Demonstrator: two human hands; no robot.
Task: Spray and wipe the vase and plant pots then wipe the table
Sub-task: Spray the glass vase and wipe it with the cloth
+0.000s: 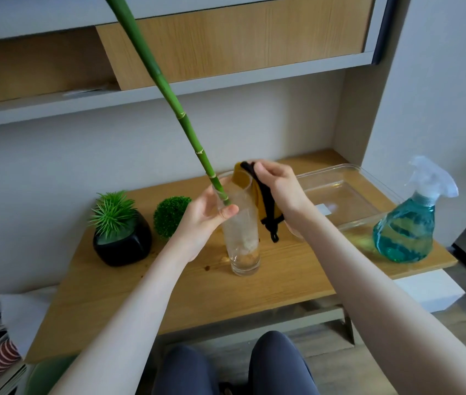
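Observation:
A tall clear glass vase (pixel 243 246) stands on the wooden table (pixel 254 286) with a long green bamboo stalk (pixel 169 92) leaning out of it to the upper left. My left hand (pixel 207 216) grips the vase near its rim, thumb across the front. Beside the rim, my right hand (pixel 278 185) pinches a yellow cloth with black trim (pixel 263 203) that hangs down the vase's right side. A black pot with a spiky green plant (pixel 122 238) sits to the left, and a round green ball plant (pixel 170 215) stands behind it.
A blue spray bottle (pixel 410 223) stands at the table's right edge. A clear plastic tray (pixel 348 192) lies behind it at the back right. Wall shelves hang above. Stacked items lie on the floor at lower left. My knees are below the table's front edge.

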